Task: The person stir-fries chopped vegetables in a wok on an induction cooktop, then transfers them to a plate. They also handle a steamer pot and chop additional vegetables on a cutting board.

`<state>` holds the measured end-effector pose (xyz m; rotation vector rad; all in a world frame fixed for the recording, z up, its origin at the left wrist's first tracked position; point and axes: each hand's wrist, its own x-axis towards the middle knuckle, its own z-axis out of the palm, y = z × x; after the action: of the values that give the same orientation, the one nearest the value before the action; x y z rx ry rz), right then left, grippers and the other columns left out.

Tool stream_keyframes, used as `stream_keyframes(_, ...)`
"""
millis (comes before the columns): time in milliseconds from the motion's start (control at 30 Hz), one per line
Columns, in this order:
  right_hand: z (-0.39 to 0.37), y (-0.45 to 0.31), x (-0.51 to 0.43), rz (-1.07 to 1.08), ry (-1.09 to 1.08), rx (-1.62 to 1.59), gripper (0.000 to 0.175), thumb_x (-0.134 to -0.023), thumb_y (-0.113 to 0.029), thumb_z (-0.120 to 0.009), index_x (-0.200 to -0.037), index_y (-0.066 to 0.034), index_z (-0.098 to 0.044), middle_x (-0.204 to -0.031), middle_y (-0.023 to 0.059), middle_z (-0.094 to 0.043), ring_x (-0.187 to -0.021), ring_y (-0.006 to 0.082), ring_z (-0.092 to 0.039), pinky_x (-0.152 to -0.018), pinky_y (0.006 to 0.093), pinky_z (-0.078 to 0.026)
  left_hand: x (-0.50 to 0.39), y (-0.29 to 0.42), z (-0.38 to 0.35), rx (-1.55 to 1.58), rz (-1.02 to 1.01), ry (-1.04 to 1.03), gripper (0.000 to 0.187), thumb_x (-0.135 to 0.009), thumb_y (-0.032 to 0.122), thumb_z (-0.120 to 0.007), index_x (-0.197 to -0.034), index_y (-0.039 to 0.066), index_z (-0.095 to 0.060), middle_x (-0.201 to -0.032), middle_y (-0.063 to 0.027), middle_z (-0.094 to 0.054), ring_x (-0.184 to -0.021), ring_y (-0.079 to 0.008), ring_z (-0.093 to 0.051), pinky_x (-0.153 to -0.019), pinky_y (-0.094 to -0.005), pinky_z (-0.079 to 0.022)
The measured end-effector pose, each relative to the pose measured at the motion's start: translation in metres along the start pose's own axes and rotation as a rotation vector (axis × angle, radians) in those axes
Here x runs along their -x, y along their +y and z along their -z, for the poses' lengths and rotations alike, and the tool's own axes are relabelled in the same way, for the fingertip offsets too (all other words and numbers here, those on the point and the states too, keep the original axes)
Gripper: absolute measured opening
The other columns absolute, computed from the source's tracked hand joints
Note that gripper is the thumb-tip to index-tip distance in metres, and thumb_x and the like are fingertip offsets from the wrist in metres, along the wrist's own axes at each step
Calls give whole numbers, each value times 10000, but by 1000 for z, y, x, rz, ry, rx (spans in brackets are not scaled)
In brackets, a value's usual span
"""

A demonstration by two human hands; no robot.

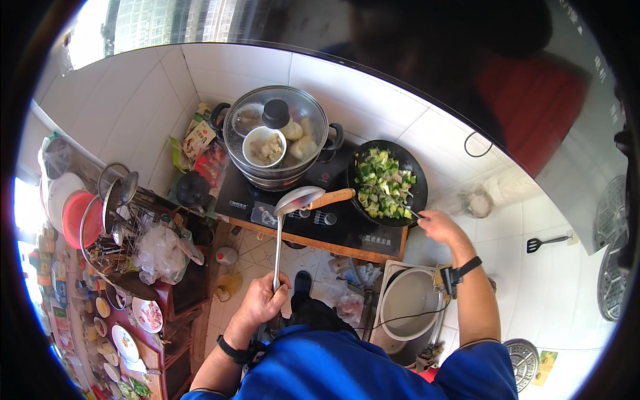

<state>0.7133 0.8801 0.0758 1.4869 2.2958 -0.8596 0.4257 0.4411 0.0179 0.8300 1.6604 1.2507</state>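
My left hand [262, 300] grips the metal handle of a ladle [298, 200], its bowl raised in front of the cooktop. In view, the bowl overlaps the wooden handle [334, 198] of a black wok [421, 182]; whether they touch I cannot tell. The wok sits on the right of the black two-burner cooktop [280, 222], with chopped greens and pale pieces [382, 182] inside. My right hand [442, 227] is closed around the dark handle of a cooking utensil [400, 202]. Its working end lies among the greens, partly hidden.
A steamer pot [240, 172] with a glass lid [235, 107] stands left, bowls of food showing through. Food packets [197, 140] lie beside it. Below right is a sink [395, 345] holding a large basin [407, 305]. Left stand a utensil rack [112, 240] and plates [125, 342]. A range hood [425, 65] overhangs.
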Motion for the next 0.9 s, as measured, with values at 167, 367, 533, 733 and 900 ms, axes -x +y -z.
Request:
stream_keyframes(167, 35, -11, 13, -111, -20, -83, 448, -1040, -281, -641, -1412, -38, -699, -727, 30, -648, -597, 127, -562, -543, 338, -456, 5, -5, 3, 14, -5, 20, 150, -933, 113, -579, -980, 13, -682, -693, -58, -631, -642, -137, -616, -627, -323, -528)
stream_keyframes(367, 6, -36, -42, -13, 98, -46, 440, -1059, -293, -631, -1388, -7, -690, -976, 187, -784, -842, 305, -747, -765, 440, -580, 10, -4, 3, -35, 13, -4, 158, -931, 110, -578, -990, 12, -687, -701, -63, -640, -645, -147, -621, -631, -329, -531)
stream_keyframes(533, -22, -41, -47, 119, 110, 305, 441, -1026, -290, -635, -1342, 10, -705, -1281, 270, -730, -1183, 451, -699, -1041, 496, -559, 12, -4, 2, -38, 10, -6, 161, -931, 109, -580, -995, 11, -691, -698, -64, -640, -647, -151, -623, -636, -330, -532)
stream_keyframes(733, 12, -30, -20, 113, 124, 241, 460, -1037, -293, -643, -1389, -3, -696, -1260, 234, -756, -1166, 422, -710, -1025, 468, -553, 16, -6, 7, -26, -3, 12, 161, -932, 109, -581, -996, 12, -692, -696, -62, -638, -645, -153, -622, -636, -333, -532)
stream_keyframes(900, 13, -41, -54, 114, 217, 181, 441, -1033, -246, -670, -1392, 11, -687, -1027, 200, -795, -808, 298, -754, -791, 444, -586, 18, -2, 7, -38, 11, -2, 162, -930, 114, -580, -992, 15, -692, -687, -62, -632, -638, -154, -622, -629, -337, -527)
